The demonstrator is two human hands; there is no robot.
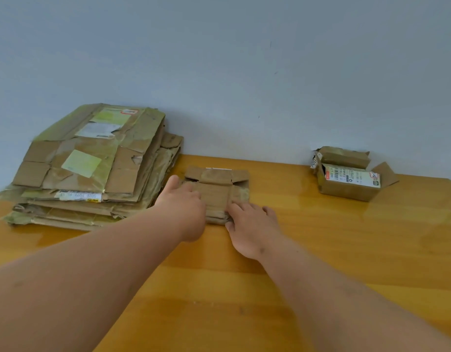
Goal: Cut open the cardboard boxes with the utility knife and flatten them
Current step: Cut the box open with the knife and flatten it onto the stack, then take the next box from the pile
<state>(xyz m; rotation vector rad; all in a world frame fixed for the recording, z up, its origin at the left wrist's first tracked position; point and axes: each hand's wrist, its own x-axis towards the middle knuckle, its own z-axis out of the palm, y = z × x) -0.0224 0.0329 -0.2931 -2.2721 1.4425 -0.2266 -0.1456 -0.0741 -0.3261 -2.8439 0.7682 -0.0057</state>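
A small flattened cardboard box (220,185) lies on the wooden table (321,237) near the wall. My left hand (183,207) lies on its left side and presses down. At the box's near right corner my right hand (250,224) rests with its fingers touching the cardboard. A small brown box (346,174) with a white label and its flaps open stands at the far right, apart from both hands. No utility knife is in view.
A tall stack of flattened cardboard boxes (92,166) with labels and tape sits at the left of the table against the grey wall (244,72). The flattened box lies just to the right of this stack.
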